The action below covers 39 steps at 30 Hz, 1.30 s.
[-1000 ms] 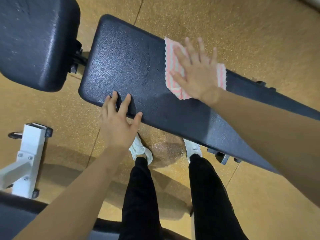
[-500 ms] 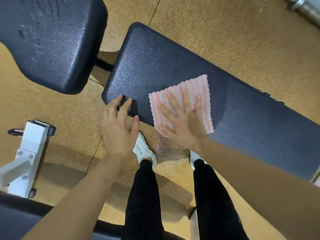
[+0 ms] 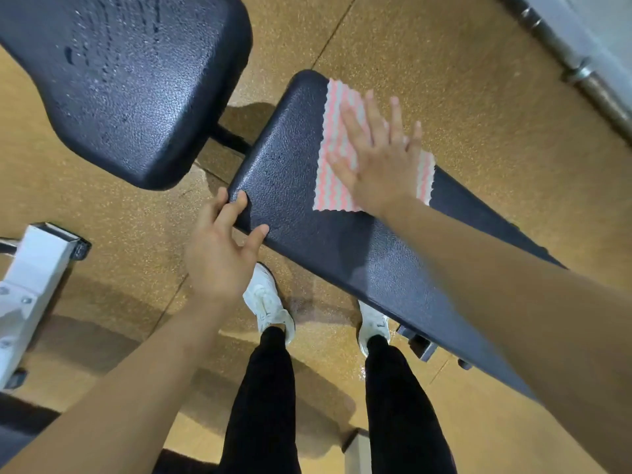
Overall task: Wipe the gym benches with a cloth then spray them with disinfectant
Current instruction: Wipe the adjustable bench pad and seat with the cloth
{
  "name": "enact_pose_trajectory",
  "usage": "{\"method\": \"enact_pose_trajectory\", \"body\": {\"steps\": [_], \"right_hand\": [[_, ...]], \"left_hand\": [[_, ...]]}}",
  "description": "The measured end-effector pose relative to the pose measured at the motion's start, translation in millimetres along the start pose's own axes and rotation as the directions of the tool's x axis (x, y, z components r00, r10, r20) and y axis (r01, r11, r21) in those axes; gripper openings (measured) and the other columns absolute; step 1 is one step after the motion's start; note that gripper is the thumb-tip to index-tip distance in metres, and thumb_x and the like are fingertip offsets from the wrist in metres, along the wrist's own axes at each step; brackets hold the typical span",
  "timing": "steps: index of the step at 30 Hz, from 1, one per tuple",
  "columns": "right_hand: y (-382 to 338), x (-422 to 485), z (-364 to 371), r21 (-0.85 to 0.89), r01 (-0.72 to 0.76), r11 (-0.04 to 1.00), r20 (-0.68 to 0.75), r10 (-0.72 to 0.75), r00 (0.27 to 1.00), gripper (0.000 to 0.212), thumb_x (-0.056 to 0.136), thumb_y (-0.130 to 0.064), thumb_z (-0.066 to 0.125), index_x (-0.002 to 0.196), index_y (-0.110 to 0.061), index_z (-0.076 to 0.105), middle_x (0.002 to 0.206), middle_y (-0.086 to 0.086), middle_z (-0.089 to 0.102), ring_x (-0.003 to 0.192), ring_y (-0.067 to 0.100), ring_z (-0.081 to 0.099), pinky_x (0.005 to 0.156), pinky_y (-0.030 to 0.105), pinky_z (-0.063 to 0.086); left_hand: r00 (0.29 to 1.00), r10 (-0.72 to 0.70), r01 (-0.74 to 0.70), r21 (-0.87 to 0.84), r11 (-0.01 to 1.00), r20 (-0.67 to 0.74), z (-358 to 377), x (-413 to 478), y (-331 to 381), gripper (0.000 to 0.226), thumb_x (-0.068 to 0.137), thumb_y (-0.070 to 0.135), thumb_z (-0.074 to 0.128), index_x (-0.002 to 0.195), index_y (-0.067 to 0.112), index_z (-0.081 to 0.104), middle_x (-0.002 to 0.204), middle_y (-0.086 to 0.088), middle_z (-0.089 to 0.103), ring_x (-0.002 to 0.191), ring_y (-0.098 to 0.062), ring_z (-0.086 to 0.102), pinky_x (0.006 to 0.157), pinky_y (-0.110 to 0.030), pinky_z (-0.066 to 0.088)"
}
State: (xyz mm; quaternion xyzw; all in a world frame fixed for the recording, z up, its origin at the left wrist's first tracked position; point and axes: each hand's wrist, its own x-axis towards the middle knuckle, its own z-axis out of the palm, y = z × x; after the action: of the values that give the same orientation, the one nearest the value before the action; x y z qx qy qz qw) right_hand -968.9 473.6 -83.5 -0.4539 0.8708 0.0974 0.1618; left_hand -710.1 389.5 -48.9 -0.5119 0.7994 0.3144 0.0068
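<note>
While the left hand (image 3: 222, 248) rests open-fingered on the dark surface's (image 3: 342, 254) near corner, the right hand (image 3: 376, 165) presses a striped cloth (image 3: 333, 159) flat, fingers spread.

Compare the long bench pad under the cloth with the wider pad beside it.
The long narrow dark textured pad carries the pink-and-white striped cloth under the flat right hand, with the left hand touching its corner; the wide dark textured pad has nothing on it. The wide pad shows droplets and runs of liquid; the long one shows none so plain. Both have pebbled dark covering and rounded corners.
</note>
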Motion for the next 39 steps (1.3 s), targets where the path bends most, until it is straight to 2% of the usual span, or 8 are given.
{"method": "enact_pose_trajectory", "body": {"steps": [6,11,15,18,22,28,34,39], "right_hand": [[-30.0,-5.3,-4.3,0.032,-0.017,0.999,0.004,0.017,1.0,0.069,0.099,-0.068,0.006,0.161,-0.039,-0.002,0.171,-0.002,-0.007,0.155,0.04,-0.007,0.117,0.072,0.003],[-83.3,-49.1,9.5,-0.029,0.174,0.984,0.034,-0.173,0.984,0.075,0.096,-0.072,0.017,0.161,-0.037,0.01,0.171,0.003,0.002,0.151,0.052,-0.001,0.113,0.076,0.005],[-111.7,-77.8,20.1,-0.056,0.303,0.951,0.067,-0.299,0.952,0.073,0.096,-0.069,0.024,0.161,-0.038,0.011,0.17,0.006,0.01,0.15,0.054,0.004,0.112,0.077,0.006],[-110.1,-81.0,26.1,-0.024,0.409,0.912,0.033,-0.408,0.912,0.068,0.097,-0.064,0.035,0.158,-0.035,0.027,0.165,0.007,0.029,0.152,0.051,0.008,0.115,0.075,0.006],[-89.8,-56.6,23.3,-0.009,0.538,0.843,-0.017,-0.538,0.843,0.064,0.099,-0.065,0.036,0.152,-0.03,0.044,0.165,0.001,0.022,0.153,0.045,0.014,0.113,0.076,0.011],[-55.0,41.1,-19.7,-0.072,0.287,0.955,0.041,-0.285,0.958,0.067,0.1,-0.064,0.021,0.16,-0.036,0.014,0.17,0.007,0.009,0.154,0.043,0.009,0.119,0.067,0.004],[-57.7,90.1,-35.1,-0.008,0.262,0.965,-0.063,-0.262,0.963,0.049,0.102,-0.051,0.035,0.135,-0.021,0.052,0.135,0.018,0.056,0.117,0.04,0.055,0.102,0.054,0.043],[-75.7,80.4,-46.0,-0.045,0.462,0.886,0.007,-0.462,0.887,0.045,0.101,-0.051,0.04,0.116,-0.018,0.066,0.135,0.012,0.056,0.13,0.046,0.041,0.114,0.058,0.02]], "left_hand": [[1.0,-0.014,0.014,-0.022,1.0,0.018,-3.0,2.2,-0.1,0.054,0.088,0.036,0.083,0.137,0.02,0.068,0.146,-0.005,0.058,0.123,-0.026,0.065,0.088,-0.04,0.054],[0.998,0.018,-0.014,-0.084,0.996,0.053,-5.4,4.9,-9.3,0.052,0.091,0.033,0.081,0.139,0.021,0.066,0.148,-0.003,0.057,0.126,-0.024,0.062,0.096,-0.043,0.054],[0.996,0.014,0.014,-0.308,0.951,0.09,-9.4,7.7,-29.0,0.053,0.095,0.009,0.071,0.145,0.025,0.061,0.139,-0.002,0.065,0.113,-0.015,0.062,0.107,-0.043,0.051],[0.994,-0.039,0.076,-0.401,0.913,0.1,-11.7,5.9,-34.2,0.052,0.098,0.006,0.064,0.145,0.028,0.059,0.135,0.005,0.066,0.118,-0.014,0.063,0.104,-0.044,0.054],[0.993,-0.112,0.117,-0.463,0.879,0.039,-5.3,-3.8,-26.7,0.042,0.099,0.006,0.061,0.14,0.016,0.065,0.14,0.0,0.063,0.13,-0.016,0.058,0.11,-0.046,0.051],[0.973,-0.23,0.205,-0.538,0.818,0.021,-2.2,-2.0,-16.3,0.036,0.1,0.002,0.063,0.134,0.013,0.067,0.127,0.002,0.064,0.119,-0.017,0.064,0.105,-0.034,0.054],[0.928,-0.371,0.327,-0.574,0.751,0.042,0.7,4.0,-16.0,0.03,0.098,0.01,0.07,0.125,0.023,0.073,0.125,0.013,0.068,0.105,-0.005,0.069,0.098,-0.029,0.057],[0.867,-0.495,0.414,-0.626,0.66,0.052,3.4,5.0,-7.3,0.03,0.095,0.006,0.073,0.118,0.026,0.074,0.12,0.006,0.074,0.109,-0.01,0.071,0.095,-0.031,0.059]]}}
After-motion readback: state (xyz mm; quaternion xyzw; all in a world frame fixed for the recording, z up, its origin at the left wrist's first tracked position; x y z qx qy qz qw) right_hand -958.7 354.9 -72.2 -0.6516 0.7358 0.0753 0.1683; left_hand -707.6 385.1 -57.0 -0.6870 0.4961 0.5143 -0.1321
